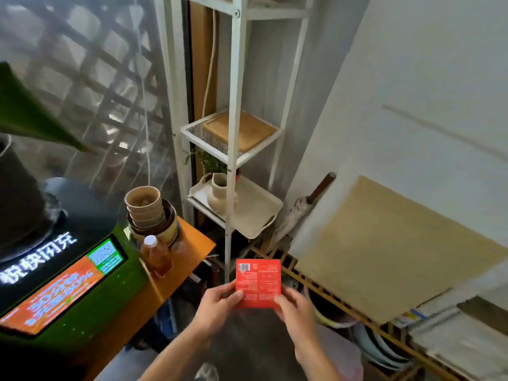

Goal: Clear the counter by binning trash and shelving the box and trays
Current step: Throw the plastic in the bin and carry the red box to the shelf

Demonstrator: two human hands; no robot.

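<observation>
A flat red box (258,281) with white print and a barcode is held out in front of me, low in the view. My left hand (217,306) grips its lower left corner and my right hand (294,309) its lower right corner. Behind it stands a white metal shelf rack (233,138). A wooden tray (247,130) lies on the mesh middle shelf. On the shelf below, a cream tray (255,213) carries a cream vase with a green sprig (220,188).
At left, an orange counter (189,243) bears stacked paper cups and bowls (148,210), a bottle of amber drink (155,257) and a green machine with a screen (66,284). A tan board (390,248) leans on the right wall over a low wooden rack (343,306).
</observation>
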